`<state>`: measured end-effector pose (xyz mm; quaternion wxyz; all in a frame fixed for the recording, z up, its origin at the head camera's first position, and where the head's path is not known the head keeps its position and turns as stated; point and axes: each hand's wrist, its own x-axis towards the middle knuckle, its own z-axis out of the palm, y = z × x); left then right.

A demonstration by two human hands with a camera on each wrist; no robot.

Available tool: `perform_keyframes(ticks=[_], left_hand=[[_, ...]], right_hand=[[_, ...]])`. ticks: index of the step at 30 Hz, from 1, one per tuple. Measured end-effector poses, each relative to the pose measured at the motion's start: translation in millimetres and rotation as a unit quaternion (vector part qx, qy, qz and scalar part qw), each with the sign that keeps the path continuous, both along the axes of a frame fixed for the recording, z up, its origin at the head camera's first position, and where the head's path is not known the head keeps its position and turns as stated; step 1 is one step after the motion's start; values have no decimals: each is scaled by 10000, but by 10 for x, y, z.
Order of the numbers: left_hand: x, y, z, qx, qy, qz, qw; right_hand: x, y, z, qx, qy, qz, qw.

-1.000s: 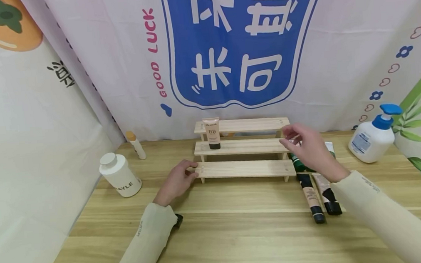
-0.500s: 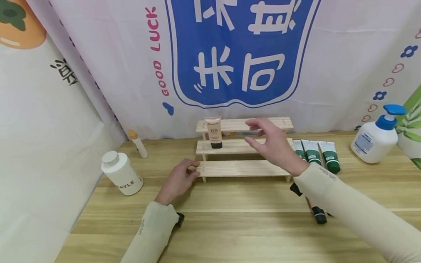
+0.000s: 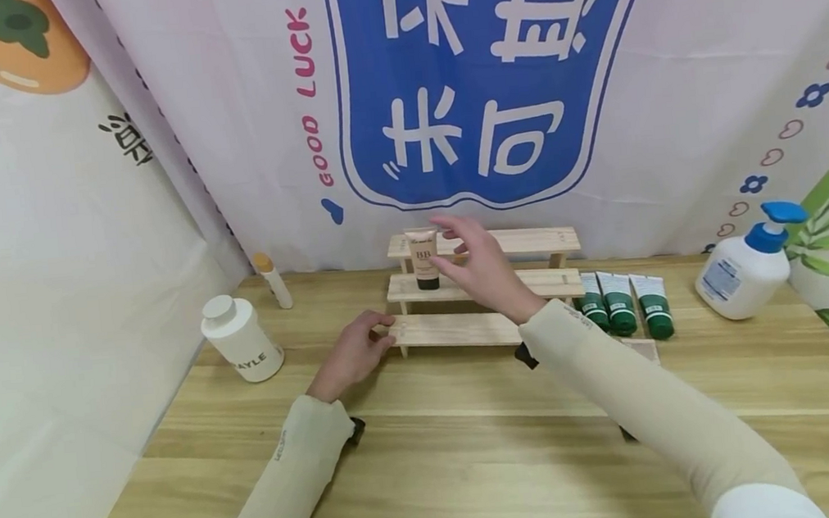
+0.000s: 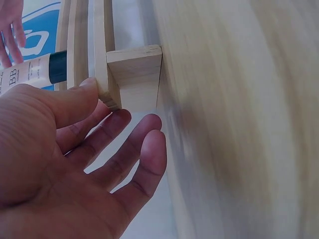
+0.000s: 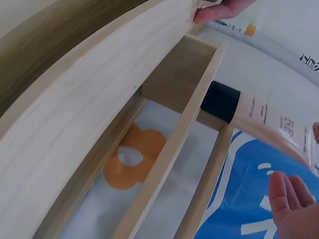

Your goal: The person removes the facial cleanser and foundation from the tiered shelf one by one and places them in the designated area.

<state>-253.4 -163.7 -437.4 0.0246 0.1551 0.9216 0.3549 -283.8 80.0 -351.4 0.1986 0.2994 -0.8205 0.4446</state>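
A three-tier wooden display stand (image 3: 458, 331) stands on the table. On its middle tier a beige BB cream tube (image 3: 424, 251) stands upright on its black cap. My left hand (image 3: 352, 353) pinches the left end of the lowest tier; in the left wrist view the thumb lies on the board's face and fingertips are at its end. My right hand (image 3: 488, 275) is just right of the tube, thumb and fingers spread apart. In the right wrist view a small gap shows between the tube (image 5: 269, 119) and the fingers (image 5: 279, 196).
Several green-and-white tubes (image 3: 616, 303) lie right of the stand. Another tube (image 3: 642, 348) is mostly hidden under my right forearm. A white pump bottle (image 3: 741, 273) stands at the far right. A white jar (image 3: 241, 340) and an orange-capped stick (image 3: 272, 281) are on the left.
My right hand has moved left from the stand's right end, across the tiers, to beside the BB cream tube. My left hand keeps its hold on the stand.
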Motion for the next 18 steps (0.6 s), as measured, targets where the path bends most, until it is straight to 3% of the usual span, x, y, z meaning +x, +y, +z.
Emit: perform_keyframes(ticks=[8,18], left_hand=[[17,2,45,55,-38,6,10000],[17,4,31,-57,-42,68,10000]], right_hand=[[-9,-156,34,29,-101,-343,9994],[-48,-242,-54,-281,-260,-580,9976]])
